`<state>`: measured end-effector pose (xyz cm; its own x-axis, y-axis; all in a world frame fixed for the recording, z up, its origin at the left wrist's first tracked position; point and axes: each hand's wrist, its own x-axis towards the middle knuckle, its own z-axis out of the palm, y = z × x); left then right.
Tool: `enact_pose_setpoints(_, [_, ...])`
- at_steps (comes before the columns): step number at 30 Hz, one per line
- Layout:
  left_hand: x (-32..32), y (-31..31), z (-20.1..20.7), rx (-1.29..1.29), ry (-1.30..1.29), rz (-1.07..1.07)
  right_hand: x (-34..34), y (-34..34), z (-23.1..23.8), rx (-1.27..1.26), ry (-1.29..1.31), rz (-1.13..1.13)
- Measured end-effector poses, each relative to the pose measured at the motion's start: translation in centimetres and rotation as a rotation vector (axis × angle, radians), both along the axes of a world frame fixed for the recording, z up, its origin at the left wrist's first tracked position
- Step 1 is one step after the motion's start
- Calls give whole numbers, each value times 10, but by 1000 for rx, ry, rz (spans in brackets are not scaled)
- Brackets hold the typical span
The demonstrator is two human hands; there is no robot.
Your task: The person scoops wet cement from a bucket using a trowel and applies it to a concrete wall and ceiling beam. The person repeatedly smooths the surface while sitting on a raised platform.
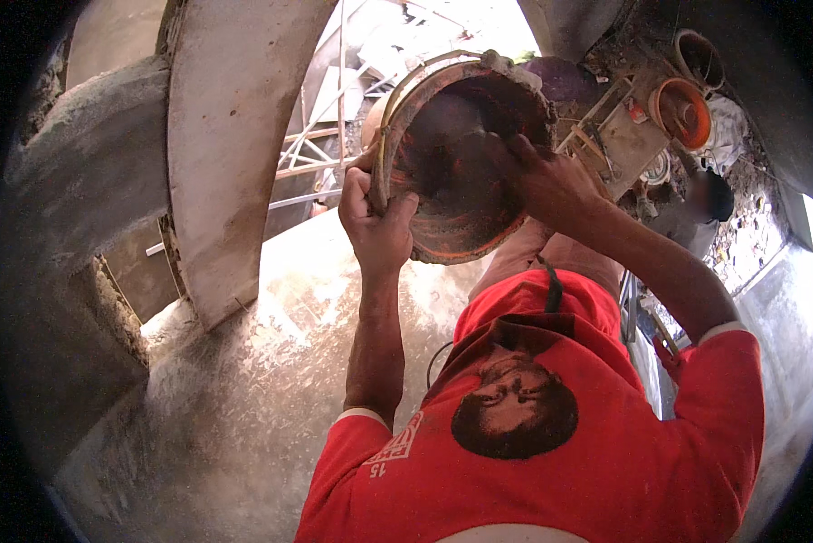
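A round bucket (461,226), its inside dark and smeared with orange showing through, is tilted with its mouth toward me. My left hand (378,217) grips the left side of its rim, thumb on the inner edge and fingers around the outside. My right hand (551,181) reaches in over the right side of the mouth. Its fingers are bent close together against the dark inside, and what they hold, if anything, cannot be made out. Grey residue crusts the rim.
A curved concrete wall edge (230,154) rises at the left. Far below at the right are an orange bucket (680,113), a dark bucket (698,60), boards and another person (696,213) in a dark cap. Light metal bars (320,163) stand behind the bucket.
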<state>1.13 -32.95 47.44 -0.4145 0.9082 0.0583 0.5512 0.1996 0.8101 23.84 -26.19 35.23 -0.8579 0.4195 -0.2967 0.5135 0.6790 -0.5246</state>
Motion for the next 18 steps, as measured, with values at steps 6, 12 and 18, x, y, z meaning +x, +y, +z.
enact_pose_setpoints(6, [-15, 8, -8, 115, -169, 83, -13, -11, -37, -151, 140, -105])
enact_pose_setpoints(12, [-6, -1, -4, 72, -134, 16, -11, -19, -49, 210, 206, 5])
enact_pose_setpoints(18, [-9, -1, -5, 144, -211, 21, -9, -33, -44, -44, 244, -149])
